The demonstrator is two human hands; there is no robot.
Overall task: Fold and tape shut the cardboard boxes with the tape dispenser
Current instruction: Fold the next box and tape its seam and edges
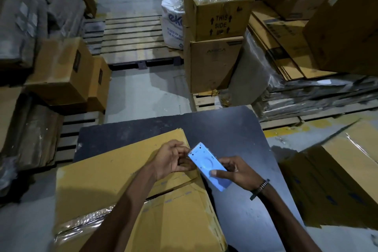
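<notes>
A light-blue tape dispenser (207, 166) is held above a dark table (241, 129) in a dim warehouse, its serrated cutting edge turned up and away from the person and towards the left. It is gripped near its lower end by the right hand (238, 172), with the thumb laid across the blue face and the other fingers curled behind. The toothed end is met by the left hand (173, 159), whose fingertips are drawn together in what looks like a pinch at the blade, perhaps on the tape's free end; the tape itself cannot be made out. The dispenser's long axis is seen running from lower right to upper left, so that the cutter points at the flattened cardboard boxes (122, 170) lying just beneath the left hand. The left hand is judged the nearer to the cardboard, which remains unfolded and untaped. A stack of further boxes (216, 32) is seen well beyond the table.
</notes>
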